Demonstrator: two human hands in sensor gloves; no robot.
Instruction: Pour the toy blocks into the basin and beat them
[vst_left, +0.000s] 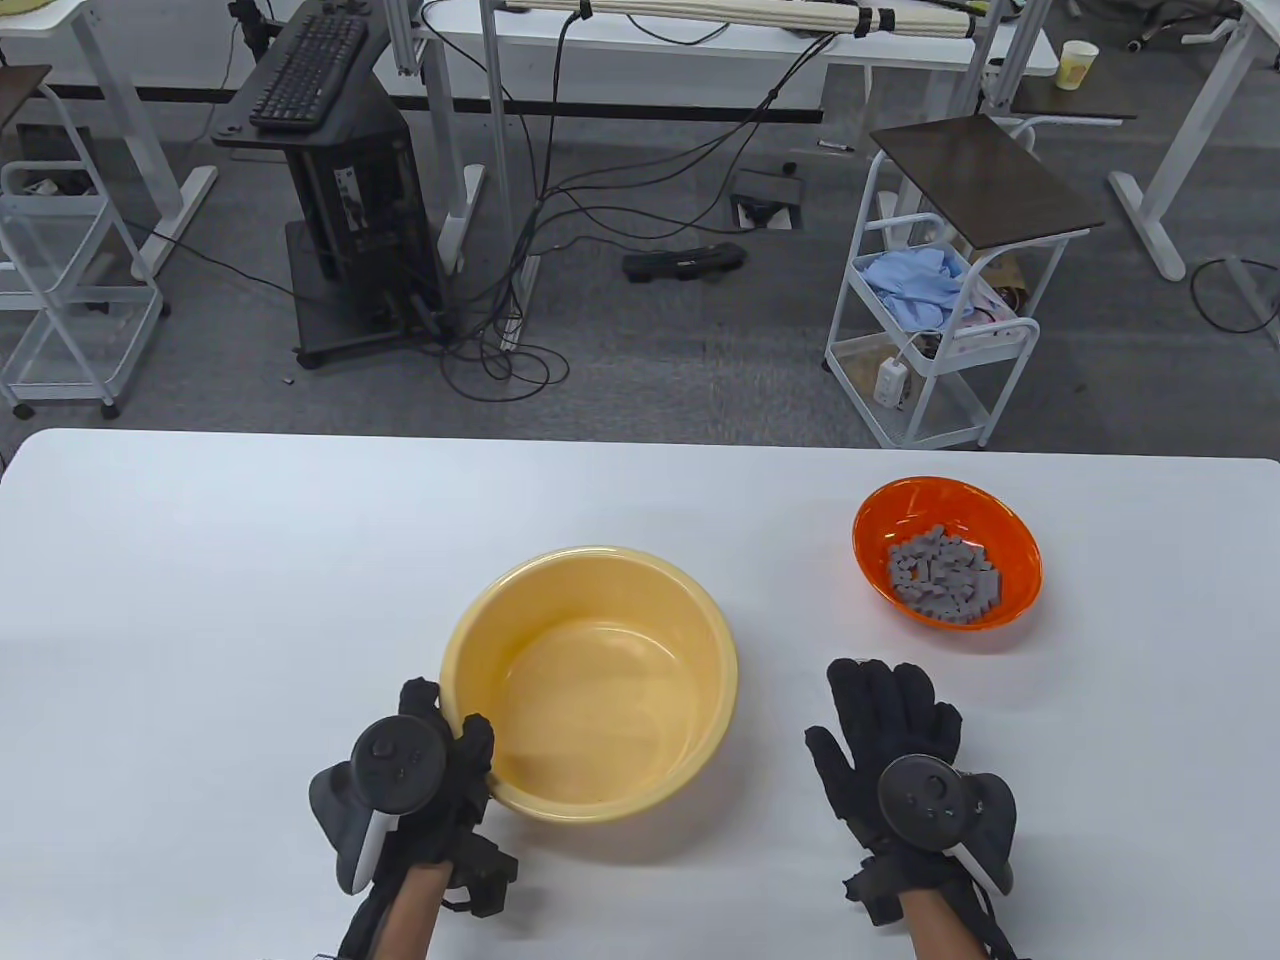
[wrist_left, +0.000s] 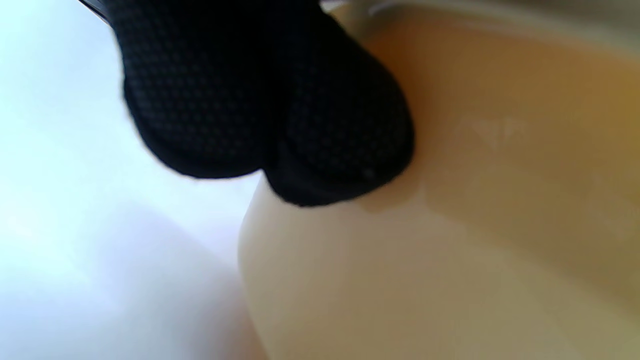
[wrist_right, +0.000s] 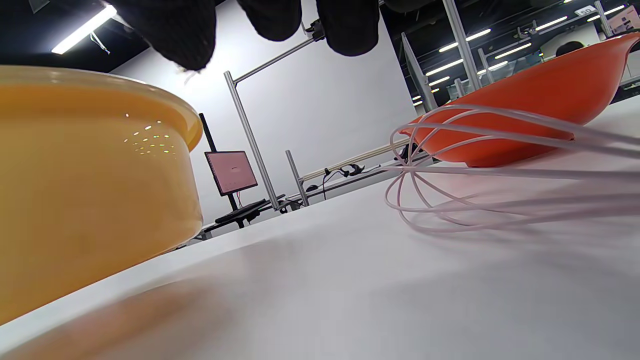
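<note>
Left hand (vst_left: 420, 770) grip on yellow basin (vst_left: 590, 680), near-left rim: fingers curled against outer wall, fingertips (wrist_left: 345, 150) pressed right on it. Right hand (vst_left: 900, 760) grip wide, fingers straight, flat over white worktop (vst_left: 200, 600), holding nothing. Whisk (wrist_right: 475, 170) lying on worktop just ahead of right fingers, wire loops near orange bowl (vst_left: 947, 565). Grey toy blocks (vst_left: 943, 577) piled in orange bowl, well right of basin.

Lab or office workspace; white desks (vst_left: 1130, 40), rolling carts (vst_left: 930, 340), keyboard (vst_left: 310, 70), floor cables (vst_left: 560, 210), monitor (wrist_right: 231, 172).
</note>
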